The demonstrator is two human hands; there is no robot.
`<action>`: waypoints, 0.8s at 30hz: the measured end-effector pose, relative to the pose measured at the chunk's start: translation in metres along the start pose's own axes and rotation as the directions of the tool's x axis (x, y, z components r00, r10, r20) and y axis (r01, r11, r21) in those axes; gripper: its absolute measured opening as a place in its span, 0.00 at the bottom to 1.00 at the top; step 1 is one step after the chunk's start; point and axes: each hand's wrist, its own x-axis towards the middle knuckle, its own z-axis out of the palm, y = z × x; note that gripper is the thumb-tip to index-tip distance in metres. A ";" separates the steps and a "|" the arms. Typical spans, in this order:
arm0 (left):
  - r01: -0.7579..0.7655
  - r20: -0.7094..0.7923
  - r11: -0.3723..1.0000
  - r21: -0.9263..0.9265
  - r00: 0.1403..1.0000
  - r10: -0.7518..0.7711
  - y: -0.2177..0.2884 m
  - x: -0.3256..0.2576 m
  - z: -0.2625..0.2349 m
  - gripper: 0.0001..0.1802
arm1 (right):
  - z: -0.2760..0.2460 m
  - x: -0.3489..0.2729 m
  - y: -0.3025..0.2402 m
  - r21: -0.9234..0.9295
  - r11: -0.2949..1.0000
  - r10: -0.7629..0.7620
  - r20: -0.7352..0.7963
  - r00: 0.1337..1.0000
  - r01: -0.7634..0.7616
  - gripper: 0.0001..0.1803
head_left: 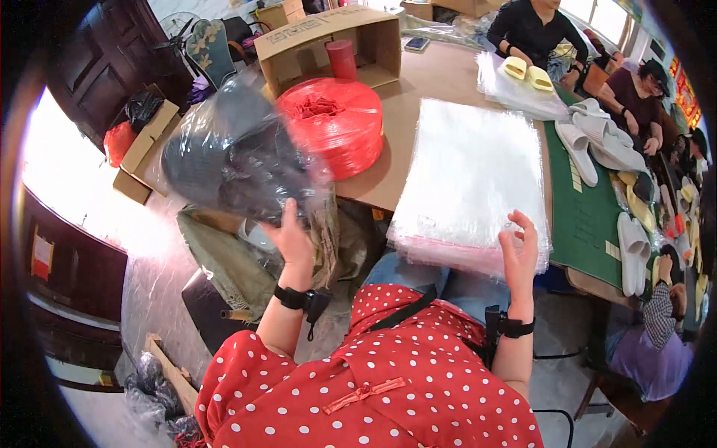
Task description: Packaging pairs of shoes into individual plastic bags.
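Left hand clamps a bagged pair of dark slippers aloft while right hand, fingers spread, touches the clear-bag stack.

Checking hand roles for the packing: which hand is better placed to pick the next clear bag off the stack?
Probably the right hand: it is open and empty, fingertips at the near edge of the bag stack. The left hand is shut on a bagged dark item, held off the table.

Glossy clear plastic bag is wrapping dark matt cloth. Stack of thin, shiny plastic bags is lying on the smooth brown counter. Red plastic twine spool is gleaming beside a matt cardboard box.
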 end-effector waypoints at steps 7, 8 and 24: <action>0.115 -0.242 0.936 0.333 0.970 -0.033 -0.102 0.067 -0.175 0.40 | 0.012 -0.001 0.020 -0.032 0.999 0.034 0.017 0.999 -0.033 0.24; 0.226 -0.176 0.853 0.469 0.971 -0.161 -0.114 0.070 -0.196 0.40 | 0.014 0.000 0.021 -0.034 0.999 0.031 0.025 0.999 -0.030 0.23; 0.559 -0.057 0.648 0.517 0.778 -0.626 -0.206 0.229 -0.201 0.14 | 0.021 -0.006 0.028 -0.210 0.976 -0.063 -0.030 0.998 0.055 0.17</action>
